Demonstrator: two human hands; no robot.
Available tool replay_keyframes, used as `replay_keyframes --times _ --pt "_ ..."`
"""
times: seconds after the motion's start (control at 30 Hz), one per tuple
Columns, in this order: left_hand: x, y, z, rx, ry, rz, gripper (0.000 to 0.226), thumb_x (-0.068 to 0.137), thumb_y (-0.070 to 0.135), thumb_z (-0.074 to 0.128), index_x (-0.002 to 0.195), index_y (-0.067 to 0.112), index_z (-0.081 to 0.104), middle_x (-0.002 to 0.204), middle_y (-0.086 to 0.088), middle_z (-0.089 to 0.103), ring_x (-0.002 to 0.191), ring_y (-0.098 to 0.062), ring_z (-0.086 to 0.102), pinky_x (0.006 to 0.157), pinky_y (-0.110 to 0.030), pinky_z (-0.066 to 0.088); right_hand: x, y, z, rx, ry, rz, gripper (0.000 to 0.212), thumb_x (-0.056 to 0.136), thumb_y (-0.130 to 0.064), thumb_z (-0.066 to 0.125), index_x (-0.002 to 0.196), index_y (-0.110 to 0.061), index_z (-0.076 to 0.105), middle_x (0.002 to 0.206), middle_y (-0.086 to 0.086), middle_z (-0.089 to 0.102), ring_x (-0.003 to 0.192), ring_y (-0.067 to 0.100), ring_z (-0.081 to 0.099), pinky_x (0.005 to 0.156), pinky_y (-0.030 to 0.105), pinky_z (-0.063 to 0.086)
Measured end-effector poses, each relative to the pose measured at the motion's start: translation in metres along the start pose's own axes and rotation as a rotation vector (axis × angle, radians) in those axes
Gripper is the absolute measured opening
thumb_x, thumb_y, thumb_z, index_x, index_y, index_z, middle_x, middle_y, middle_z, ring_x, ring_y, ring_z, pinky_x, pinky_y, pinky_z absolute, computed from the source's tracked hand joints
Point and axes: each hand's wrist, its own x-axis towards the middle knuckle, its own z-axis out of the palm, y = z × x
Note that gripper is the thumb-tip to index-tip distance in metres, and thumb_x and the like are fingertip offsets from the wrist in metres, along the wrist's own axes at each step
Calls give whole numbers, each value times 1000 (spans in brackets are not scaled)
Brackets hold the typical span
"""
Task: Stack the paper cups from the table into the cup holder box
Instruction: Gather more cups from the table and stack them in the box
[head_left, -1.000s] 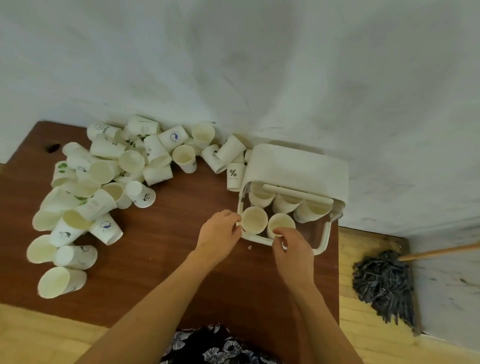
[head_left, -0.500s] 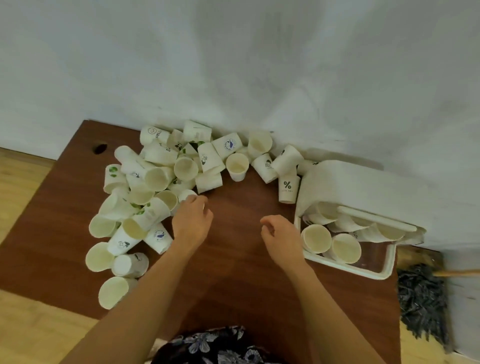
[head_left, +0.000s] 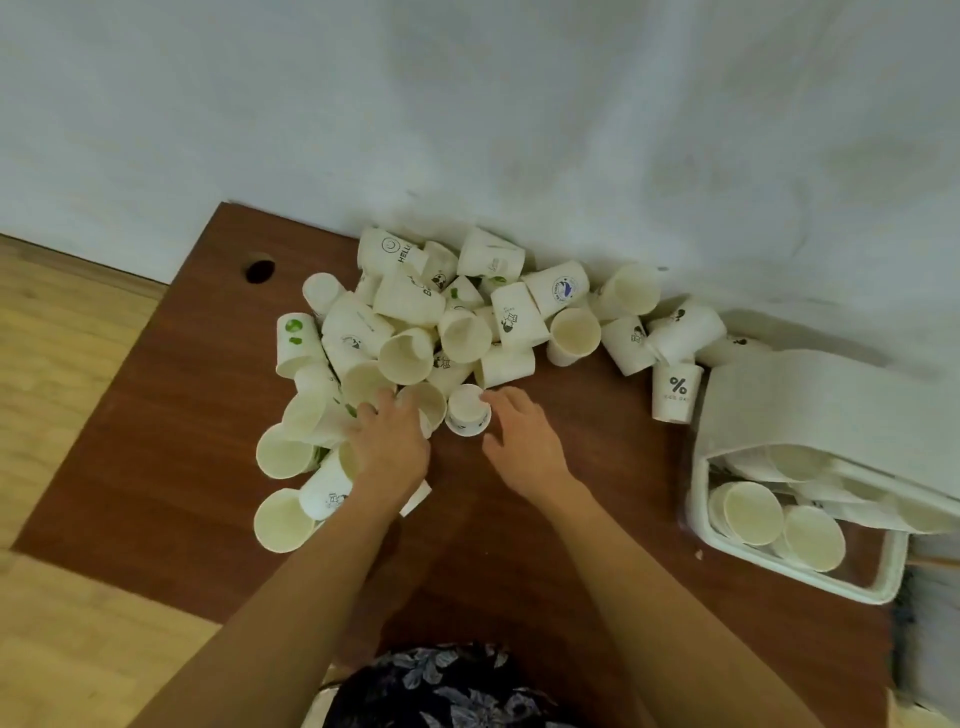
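A heap of white paper cups (head_left: 410, 312) lies on the brown table (head_left: 171, 441) against the wall, most of them on their sides. My left hand (head_left: 389, 447) rests on the near edge of the heap with fingers spread over several cups. My right hand (head_left: 524, 441) is beside it, fingers fairly straight, its fingertips touching a small upside-down cup (head_left: 467, 410). The white cup holder box (head_left: 701, 525) sits at the right table edge, apart from both hands. Stacked cups (head_left: 753, 512) lean inside it.
One cup with a % mark (head_left: 675, 395) stands upside down just left of the box. A round cable hole (head_left: 258, 268) is at the table's far left. The white wall borders the far side. Wooden floor (head_left: 62, 364) lies to the left.
Both hands left the box and moved left across the table to the heap. The view swung left, so the box now sits at the right edge.
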Motion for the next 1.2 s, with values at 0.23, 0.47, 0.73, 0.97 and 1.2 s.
replay_keyframes --times 0.23,0.47,0.73,0.97,1.2 --pt "-1 -8 -11 -67 -69 97 46 82 16 64 125 18 48 125 -6 45 108 -29 46 80 -40 49 31 -19 22 -129 -148 4 69 90 -15 60 149 -32 28 156 1 23 138 32 29 101 47 42" --pt "-12 -21 -25 -129 -47 180 23 89 25 59 110 19 60 110 -3 52 103 -24 47 72 -32 42 12 -6 28 -151 28 145 47 86 -17 61 129 -21 45 135 1 44 118 30 46 85 40 48" --pt "-34 -10 -29 -186 35 271 18 86 30 59 101 22 65 98 1 56 98 -22 51 71 -32 45 -39 17 10 276 176 583 43 79 -27 73 109 -22 43 116 0 52 91 19 56 70 33 49" --pt "-64 18 -33 -293 23 374 17 90 33 58 97 20 67 106 1 58 102 -23 51 78 -30 38 -91 27 -10 1229 147 520 66 86 -16 71 140 -31 37 124 10 58 107 26 66 87 40 57" --pt "-91 52 -23 -418 2 470 14 89 31 61 95 19 66 101 1 58 96 -18 53 80 -32 39 -138 47 -28 980 112 356 73 79 -18 78 135 -46 40 124 -5 52 110 16 62 85 38 59"
